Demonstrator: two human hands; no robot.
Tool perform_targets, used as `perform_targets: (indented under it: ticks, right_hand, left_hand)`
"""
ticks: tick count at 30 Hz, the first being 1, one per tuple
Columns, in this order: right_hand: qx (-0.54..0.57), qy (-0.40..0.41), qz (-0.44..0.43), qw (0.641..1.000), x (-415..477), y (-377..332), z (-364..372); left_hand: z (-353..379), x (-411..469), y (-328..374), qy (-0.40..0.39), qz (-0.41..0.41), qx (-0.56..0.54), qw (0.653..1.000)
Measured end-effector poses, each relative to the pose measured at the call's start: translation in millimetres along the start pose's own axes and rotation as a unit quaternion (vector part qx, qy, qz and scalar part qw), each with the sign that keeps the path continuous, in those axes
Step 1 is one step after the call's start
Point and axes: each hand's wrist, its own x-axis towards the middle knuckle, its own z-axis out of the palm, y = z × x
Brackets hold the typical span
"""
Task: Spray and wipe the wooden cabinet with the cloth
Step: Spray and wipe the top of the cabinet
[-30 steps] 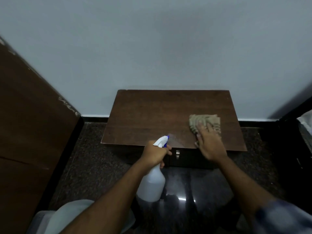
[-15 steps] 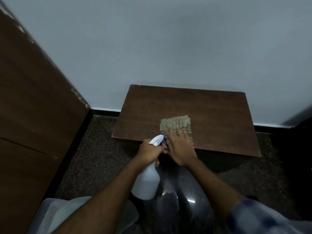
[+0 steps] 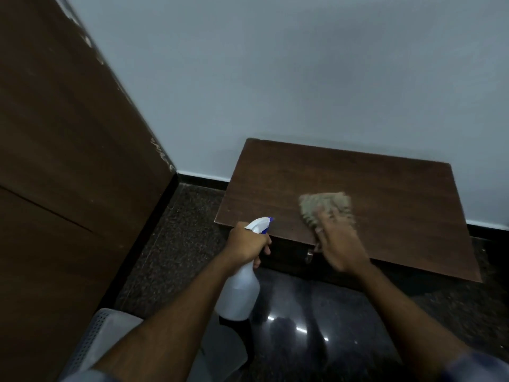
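A low wooden cabinet (image 3: pixel 385 194) with a dark brown top stands against the pale wall. A beige cloth (image 3: pixel 325 206) lies flat on the front middle of the top. My right hand (image 3: pixel 340 244) presses on the cloth's near part with fingers spread flat. My left hand (image 3: pixel 246 244) grips the neck of a white spray bottle (image 3: pixel 239 293) with a blue nozzle, held just in front of the cabinet's front left corner. The nozzle points toward the cabinet top.
A tall dark wooden panel (image 3: pixel 68 161) fills the left side. The floor (image 3: pixel 176 244) is dark speckled stone with shiny reflections. A pale perforated basket (image 3: pixel 93 343) sits at the lower left. A metal handle (image 3: pixel 309 256) shows on the cabinet's front.
The cloth under my right hand slid left from the top's right part to the front middle, then slightly back right. The view swung left. The bottle stayed by the front edge.
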Motion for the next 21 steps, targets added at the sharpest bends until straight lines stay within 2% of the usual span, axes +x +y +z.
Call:
perform_targets:
  ticks: [2,3,4,7,8,9,12,14,15,18,19,21]
  right_hand:
    - [0.011,-0.001,0.095,0.995,23.4,-6.7,-0.5]
    - [0.018,-0.006,0.099,0.995,29.5,-21.6,4.6]
    - [0.024,-0.018,0.066,0.997,30.6,-37.8,12.8]
    - [-0.001,-0.077,-0.15,0.986,10.4,-53.8,22.1]
    - [-0.005,-0.072,-0.171,0.983,10.3,-44.9,19.0]
    - [-0.003,-0.056,-0.147,0.988,18.3,-37.4,17.0]
    - [0.004,0.007,0.03,1.0,59.1,-53.4,19.2]
    - [0.021,0.013,0.069,0.997,68.2,-95.1,28.9]
    - [0.037,-0.002,0.042,0.998,64.4,-115.7,35.6]
    - [0.011,-0.067,-0.178,0.982,38.1,-130.9,42.6]
    - [-0.006,-0.069,-0.219,0.973,43.5,-120.7,39.8]
    - [-0.025,-0.034,-0.175,0.984,78.8,-103.1,40.0]
  left_hand:
    - [-5.3,1.6,-1.8,0.006,0.0,0.004,1.0]
    - [-6.9,2.4,-2.7,0.009,0.002,0.006,1.0]
    - [-8.8,3.4,-2.8,0.015,0.005,0.009,1.0]
    - [-26.0,7.8,0.5,0.039,0.018,0.002,0.999]
    - [-35.7,11.0,1.2,0.05,0.019,-0.001,0.999]
    - [-46.2,14.8,1.0,0.062,0.019,-0.001,0.998]
    - [-75.1,23.1,-3.0,0.086,0.022,0.006,0.996]
    - [-86.6,26.9,-5.7,0.084,0.027,0.02,0.996]
    - [-90.7,28.5,-7.0,0.084,0.029,0.026,0.996]
    - [-100.2,35.4,-7.7,0.092,0.035,0.017,0.995]
    - [-102.9,38.9,-6.6,0.093,0.036,0.011,0.995]
    - [-107.0,45.5,-3.4,0.094,0.042,-0.003,0.995]
